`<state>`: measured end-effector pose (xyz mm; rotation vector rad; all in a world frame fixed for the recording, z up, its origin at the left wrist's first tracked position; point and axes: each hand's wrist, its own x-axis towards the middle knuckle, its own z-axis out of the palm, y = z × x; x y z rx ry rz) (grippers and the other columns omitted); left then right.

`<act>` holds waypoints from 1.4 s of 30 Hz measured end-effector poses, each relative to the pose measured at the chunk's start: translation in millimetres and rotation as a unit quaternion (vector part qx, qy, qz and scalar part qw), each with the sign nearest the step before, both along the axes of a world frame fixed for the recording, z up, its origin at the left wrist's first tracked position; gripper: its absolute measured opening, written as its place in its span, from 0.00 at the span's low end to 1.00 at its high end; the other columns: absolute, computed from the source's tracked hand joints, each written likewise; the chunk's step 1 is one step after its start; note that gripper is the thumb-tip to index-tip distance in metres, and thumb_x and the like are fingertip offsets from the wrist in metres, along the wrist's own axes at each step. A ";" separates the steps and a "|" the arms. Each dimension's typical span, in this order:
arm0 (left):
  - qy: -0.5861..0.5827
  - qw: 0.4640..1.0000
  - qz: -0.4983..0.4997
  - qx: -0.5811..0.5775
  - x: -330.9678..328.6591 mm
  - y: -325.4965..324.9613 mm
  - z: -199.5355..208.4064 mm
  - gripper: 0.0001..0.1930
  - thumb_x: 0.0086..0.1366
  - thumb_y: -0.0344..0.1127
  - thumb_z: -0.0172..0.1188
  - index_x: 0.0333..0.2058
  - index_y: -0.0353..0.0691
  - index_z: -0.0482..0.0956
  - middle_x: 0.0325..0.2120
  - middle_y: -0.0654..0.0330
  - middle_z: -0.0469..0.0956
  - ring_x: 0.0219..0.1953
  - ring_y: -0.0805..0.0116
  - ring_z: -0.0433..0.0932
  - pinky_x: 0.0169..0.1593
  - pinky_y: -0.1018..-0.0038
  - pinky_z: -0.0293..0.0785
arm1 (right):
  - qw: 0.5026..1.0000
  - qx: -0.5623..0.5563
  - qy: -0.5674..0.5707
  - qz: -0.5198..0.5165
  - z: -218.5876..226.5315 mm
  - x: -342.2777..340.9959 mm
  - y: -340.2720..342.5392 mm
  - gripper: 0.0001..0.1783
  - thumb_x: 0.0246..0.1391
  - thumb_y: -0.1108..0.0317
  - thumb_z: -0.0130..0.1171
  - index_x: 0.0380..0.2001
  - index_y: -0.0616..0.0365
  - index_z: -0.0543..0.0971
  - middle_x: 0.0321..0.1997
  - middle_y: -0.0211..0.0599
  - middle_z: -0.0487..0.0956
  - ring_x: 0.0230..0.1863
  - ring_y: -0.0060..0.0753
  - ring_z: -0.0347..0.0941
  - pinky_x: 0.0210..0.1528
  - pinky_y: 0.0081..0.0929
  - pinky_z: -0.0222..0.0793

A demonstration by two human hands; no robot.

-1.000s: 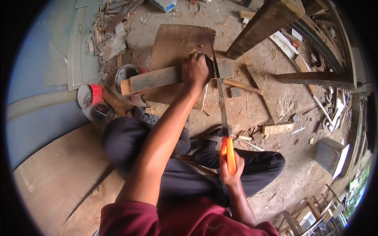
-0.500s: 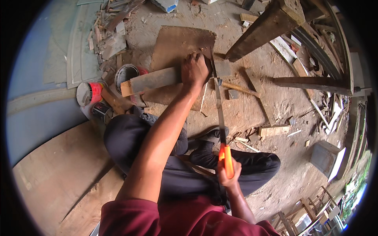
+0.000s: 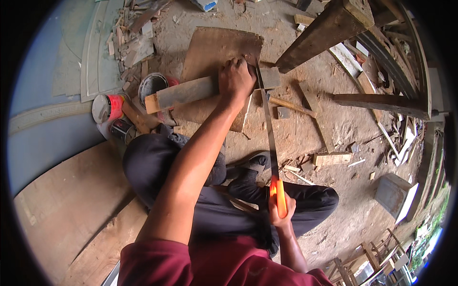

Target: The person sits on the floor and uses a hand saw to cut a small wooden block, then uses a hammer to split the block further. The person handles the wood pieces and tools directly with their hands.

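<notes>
A hand saw (image 3: 270,127) with an orange handle is in my right hand (image 3: 282,208), its fingers wrapped round the grip over my bent leg. The long, thin blade runs away from me and crosses the wooden beam (image 3: 188,92) near its right end. My left hand (image 3: 236,77) is closed over that beam just left of the blade, pressing on it. The beam lies across a brown board (image 3: 217,45) on the ground. Right of the blade, a wooden-handled tool (image 3: 293,107) lies on the ground, its head hidden.
Open paint cans (image 3: 106,109) and a bucket (image 3: 153,86) stand at the left. A small dark block (image 3: 283,113) and a wood strip (image 3: 315,117) lie to the right. Beyond them stands a wooden frame (image 3: 324,35). A pale wood offcut (image 3: 332,158) lies nearer, among scraps.
The saw's handle and my right hand have shifted slightly right and toward me. My left hand stays on the beam.
</notes>
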<state>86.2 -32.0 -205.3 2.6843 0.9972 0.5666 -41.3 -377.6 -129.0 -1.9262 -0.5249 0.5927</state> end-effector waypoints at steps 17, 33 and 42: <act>-0.009 1.000 0.012 -0.001 0.8 -0.1 -0.1 0.07 0.58 0.33 0.55 0.30 0.37 0.80 0.31 0.51 0.81 0.39 0.53 0.80 0.44 0.60 0.75 | 0.999 -0.004 -0.037 0.010 15.1 4.0 4.2 0.05 0.47 0.73 0.58 0.22 0.62 0.73 0.13 0.35 0.70 0.12 0.27 0.67 0.17 0.27 0.61; -0.007 1.000 0.001 0.008 -1.9 4.3 2.2 0.09 0.60 0.35 0.54 0.30 0.36 0.80 0.31 0.50 0.81 0.37 0.53 0.80 0.44 0.59 0.75 | 1.000 0.003 -0.029 -0.001 13.7 6.7 -0.2 0.03 0.44 0.76 0.58 0.25 0.65 0.75 0.14 0.41 0.68 0.12 0.40 0.67 0.19 0.29 0.64; 0.054 0.998 0.008 0.042 -4.3 3.4 -15.8 0.10 0.59 0.31 0.52 0.35 0.40 0.81 0.33 0.51 0.81 0.40 0.54 0.81 0.44 0.61 0.77 | 0.999 0.053 -0.002 -0.005 -11.3 80.4 98.5 0.07 0.52 0.73 0.57 0.22 0.63 0.74 0.14 0.38 0.71 0.14 0.32 0.68 0.19 0.28 0.62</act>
